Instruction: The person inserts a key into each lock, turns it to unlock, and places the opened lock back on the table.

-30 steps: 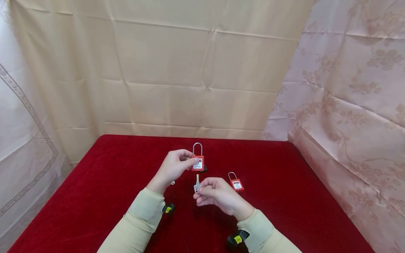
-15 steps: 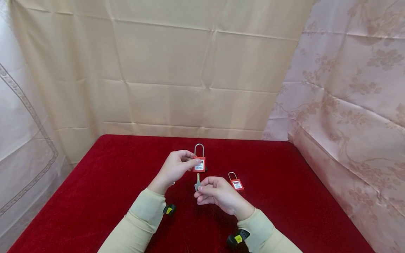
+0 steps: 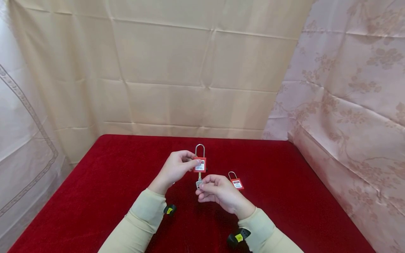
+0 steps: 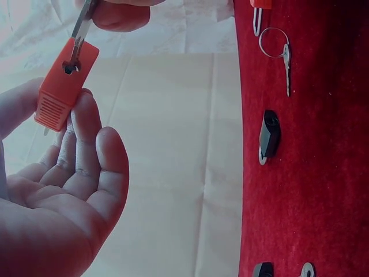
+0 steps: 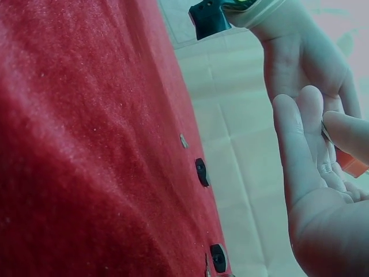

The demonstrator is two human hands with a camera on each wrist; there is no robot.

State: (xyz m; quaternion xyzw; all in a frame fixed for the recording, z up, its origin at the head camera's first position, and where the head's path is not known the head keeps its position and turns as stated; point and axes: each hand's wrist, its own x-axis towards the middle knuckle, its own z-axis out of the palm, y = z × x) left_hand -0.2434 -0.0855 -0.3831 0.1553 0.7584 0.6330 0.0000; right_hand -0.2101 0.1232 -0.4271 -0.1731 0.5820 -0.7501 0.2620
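My left hand point(image 3: 174, 169) holds a red padlock point(image 3: 204, 169) upright between thumb and fingers, its tall silver shackle pointing up and its white label facing me. Just below it, my right hand point(image 3: 223, 193) pinches a silver key point(image 3: 199, 183) by its head, blade upward. In the left wrist view the key's blade point(image 4: 81, 29) meets the keyhole point(image 4: 70, 68) in the padlock's underside. The right wrist view shows the padlock's orange-red edge point(image 5: 351, 164) largely hidden behind fingers. A second red padlock point(image 3: 237, 184) with a white label lies on the table to the right.
Red velvet covers the table point(image 3: 126, 211). In the left wrist view a key on a ring point(image 4: 287, 69), a black piece with a silver end point(image 4: 269, 135) and another silver key head point(image 4: 307, 270) lie on it. A beige curtain point(image 3: 164, 70) hangs behind.
The key has moved up to the padlock's underside, closing the gap between them. The left hand and padlock have shifted slightly right and down. The second padlock stays where it was.
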